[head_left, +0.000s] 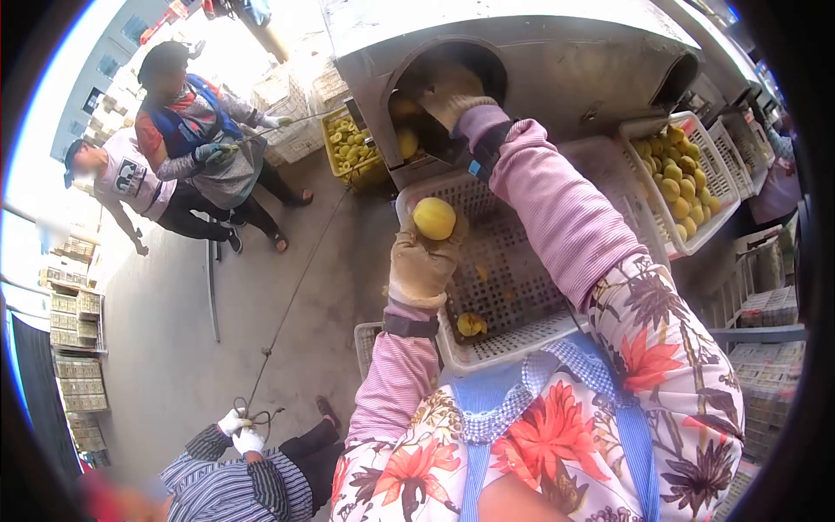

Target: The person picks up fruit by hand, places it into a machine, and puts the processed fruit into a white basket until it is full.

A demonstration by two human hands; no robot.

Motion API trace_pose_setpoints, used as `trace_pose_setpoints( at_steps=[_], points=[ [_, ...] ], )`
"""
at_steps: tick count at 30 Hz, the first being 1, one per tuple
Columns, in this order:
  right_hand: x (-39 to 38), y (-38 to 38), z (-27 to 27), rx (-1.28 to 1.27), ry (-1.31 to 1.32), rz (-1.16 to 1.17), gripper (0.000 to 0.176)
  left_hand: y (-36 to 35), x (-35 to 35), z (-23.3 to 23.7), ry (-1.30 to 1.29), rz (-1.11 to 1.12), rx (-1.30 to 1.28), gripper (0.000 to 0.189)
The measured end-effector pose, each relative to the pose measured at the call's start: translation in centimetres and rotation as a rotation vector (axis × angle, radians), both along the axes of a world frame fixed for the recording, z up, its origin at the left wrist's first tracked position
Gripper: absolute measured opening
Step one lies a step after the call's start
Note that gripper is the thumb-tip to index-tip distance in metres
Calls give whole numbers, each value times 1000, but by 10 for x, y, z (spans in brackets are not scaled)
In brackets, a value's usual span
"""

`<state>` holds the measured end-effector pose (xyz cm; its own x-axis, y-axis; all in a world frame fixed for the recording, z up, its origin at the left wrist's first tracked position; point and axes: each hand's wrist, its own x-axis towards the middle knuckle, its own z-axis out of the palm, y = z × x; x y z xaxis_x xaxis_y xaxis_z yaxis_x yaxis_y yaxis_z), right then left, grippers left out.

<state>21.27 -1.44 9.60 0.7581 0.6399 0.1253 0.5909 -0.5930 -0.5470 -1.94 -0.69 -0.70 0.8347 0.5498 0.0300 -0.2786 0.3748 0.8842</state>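
My left hand [424,264], in a tan glove, is wrapped round a yellow peach [434,218] above the left rim of a white plastic crate [513,270]. My right hand [454,94], gloved too, reaches into the round opening of a metal machine [557,83]; its fingers are in shadow, so their grip is hidden. Several yellow fruits [406,142] show inside that opening, below and left of the hand. A broken piece of peach [471,324] lies in the near corner of the crate, with small scraps on its perforated floor.
A yellow crate [352,178] of cut fruit stands left of the machine. At right, a white crate [691,235] holds whole yellow fruit. Two people [187,122] stand at upper left, and another person [239,474] at lower left holds a rope [296,291] running across the floor.
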Motion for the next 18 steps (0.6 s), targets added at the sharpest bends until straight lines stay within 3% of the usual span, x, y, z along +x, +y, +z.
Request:
trace_pose_setpoints(
  at_steps=[2, 3, 4, 5, 6, 7, 8, 10, 12, 18],
  points=[
    [-52, -43, 20, 260, 139, -4, 71, -1, 0, 11, -46, -21, 98, 40],
    [-67, -60, -8, 448, 279, 158, 67, 2, -1, 9, -85, -79, -21, 40],
    [-79, -77, -40, 635, 422, 323, 63, 1, -1, 9, -90, -79, 39, 39],
    [-93, -96, -50, 565, 424, 369, 63, 0, -1, 9, -96, -77, 99, 39],
    [-108, -109, -57, 496, 430, 413, 62, -6, -2, 12, -68, -17, 338, 38],
    [-124, -115, -52, 333, 256, 375, 62, -9, -3, 13, -39, 41, 578, 39],
    [-135, -118, -46, 167, 80, 335, 62, -6, -3, 9, -28, -84, 190, 41],
    [-139, -120, -52, 426, 554, 319, 60, 1, -2, 7, 2, -322, -595, 46],
    [-138, -125, -65, 798, 1119, 296, 59, -7, 1, 12, 164, -159, -608, 47],
    [-132, -130, -90, 864, 1087, 297, 57, -19, 4, 6, 151, -94, -327, 45]
  ],
)
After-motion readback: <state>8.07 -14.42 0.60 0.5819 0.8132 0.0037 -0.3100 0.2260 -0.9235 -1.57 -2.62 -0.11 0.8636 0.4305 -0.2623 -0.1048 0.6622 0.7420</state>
